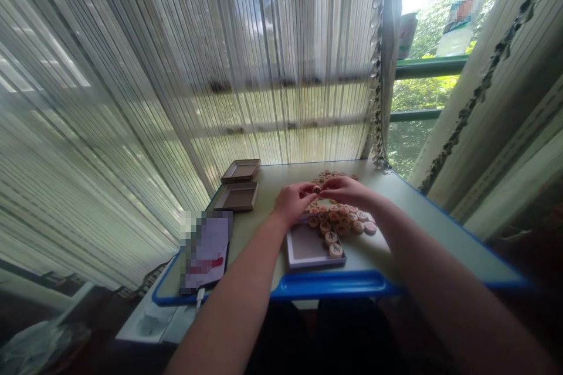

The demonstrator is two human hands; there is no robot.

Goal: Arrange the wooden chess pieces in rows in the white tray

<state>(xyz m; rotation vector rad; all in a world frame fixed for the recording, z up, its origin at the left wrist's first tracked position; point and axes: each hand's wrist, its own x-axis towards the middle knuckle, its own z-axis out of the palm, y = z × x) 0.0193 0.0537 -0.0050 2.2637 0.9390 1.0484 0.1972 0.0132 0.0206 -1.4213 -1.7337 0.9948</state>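
Observation:
Both my hands meet over the middle of the table, around one round xiangqi piece (316, 189) with a dark mark. The fingers of my left hand (292, 200) pinch it from the left. From the right, the fingertips of my right hand (345, 190) are closed at the same piece. Just below lies a shallow box (305, 243), with a column of pieces along its right side; the nearest is a xiangqi piece with a black character (336, 251). Loose xiangqi pieces (352, 222) are heaped right of the box, and several more (332, 176) lie behind my hands.
Two shallow box parts (237, 196) sit at the table's back left. A phone or tablet (206, 252) with a plugged-in cable (200, 299) lies at the left edge. A blue tray groove (332, 284) runs along the front. String curtains (281, 41) hang behind the table.

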